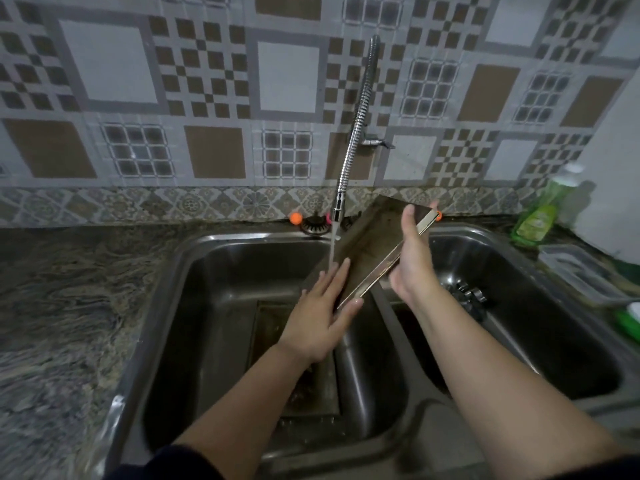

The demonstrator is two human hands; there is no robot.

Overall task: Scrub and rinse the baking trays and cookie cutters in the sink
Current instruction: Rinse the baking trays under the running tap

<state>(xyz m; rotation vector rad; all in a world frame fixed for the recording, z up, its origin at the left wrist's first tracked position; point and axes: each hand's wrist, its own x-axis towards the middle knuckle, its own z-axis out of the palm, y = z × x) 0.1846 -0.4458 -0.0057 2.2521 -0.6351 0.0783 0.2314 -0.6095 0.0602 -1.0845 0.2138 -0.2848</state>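
Patterned brown, grey and white wall tiles (214,98) back a dark speckled stone counter (69,292) with a double-bowl steel sink (194,258) set into it. From the wall a flexible coiled tap (356,133) sends a thin stream of water (333,249) down onto a rectangular metal baking tray (375,244), which is held tilted over the divider between the two bowls, its stained inside facing left. The person's right hand (414,261) grips the tray's right rim, thumb on the inside and fingers curled behind. The left hand (322,317) lies with fingers straight against the tray's lower end, its fingertips in the stream, steadying or rubbing the tray without clasping it. Another tray appears to lie flat in the bottom of the left bowl (273,344), and small metal pieces, possibly cookie cutters (467,294), sit in the right bowl, too blurred to be sure. A green bottle of dish soap (540,216) and a clear plastic container (581,271) stand on the counter at right. The job looks to be at the rinsing stage. Since only one hand truly holds the wet, possibly soapy tray, it could slip and clatter into the sink, and water running off the tilted metal could splash onto the counter
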